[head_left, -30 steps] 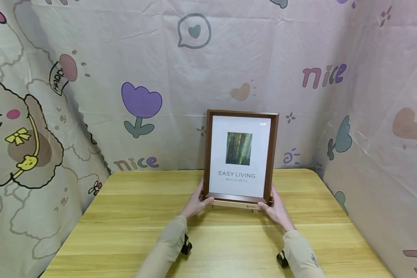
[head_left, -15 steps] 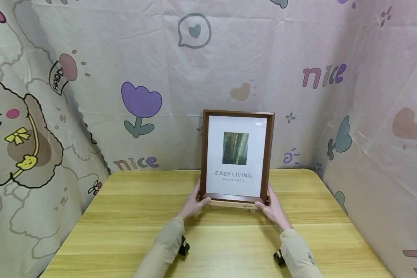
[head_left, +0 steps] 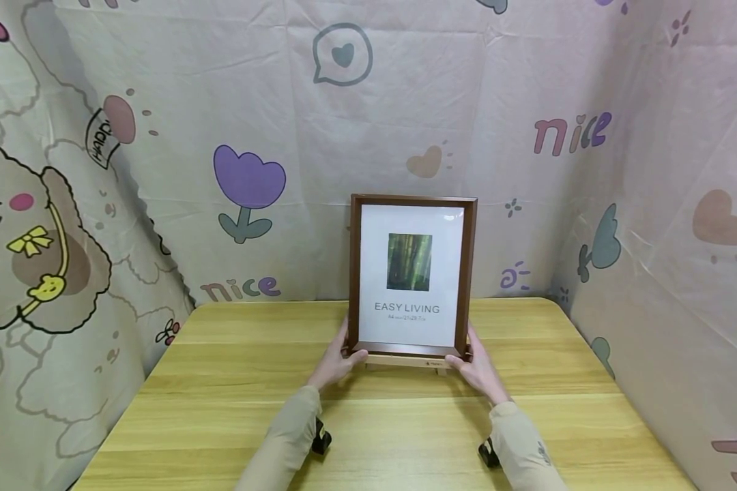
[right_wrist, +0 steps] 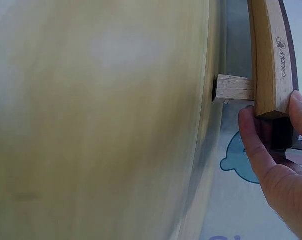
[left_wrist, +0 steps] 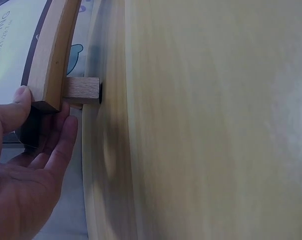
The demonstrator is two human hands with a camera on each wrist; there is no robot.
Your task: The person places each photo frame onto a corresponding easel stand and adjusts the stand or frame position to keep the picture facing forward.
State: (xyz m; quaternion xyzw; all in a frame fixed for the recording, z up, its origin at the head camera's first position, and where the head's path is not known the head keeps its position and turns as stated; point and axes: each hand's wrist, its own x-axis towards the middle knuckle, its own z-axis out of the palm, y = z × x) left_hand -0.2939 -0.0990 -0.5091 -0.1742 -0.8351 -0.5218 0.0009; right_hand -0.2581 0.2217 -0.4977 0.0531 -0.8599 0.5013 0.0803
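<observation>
A brown picture frame [head_left: 408, 331] with a white insert reading "EASY LIVING" and a small green forest picture stands near the table's back, leaning on a small wooden easel [head_left: 399, 361]. Its lower left corner is gripped by my left hand [head_left: 334, 363], thumb on the front and fingers behind. My right hand [head_left: 478, 368] grips the opposite lower corner the same way. In the left wrist view, the thumb lies beside the easel's ledge [left_wrist: 51, 62] and a short easel leg [left_wrist: 83, 90]. The right wrist view shows the ledge's end with a small logo, above my curled fingers [right_wrist: 253, 140].
The wooden table [head_left: 252, 409] extends around the easel on all sides. Printed fabric [head_left: 344, 136] hangs close behind its back edge and along both sides. A black wrist camera [head_left: 321, 436] sits under the left sleeve, another camera [head_left: 488, 453] beside the right sleeve.
The frame, the easel and both hands have moved a little to the left across the table. The grip of both hands looks the same.
</observation>
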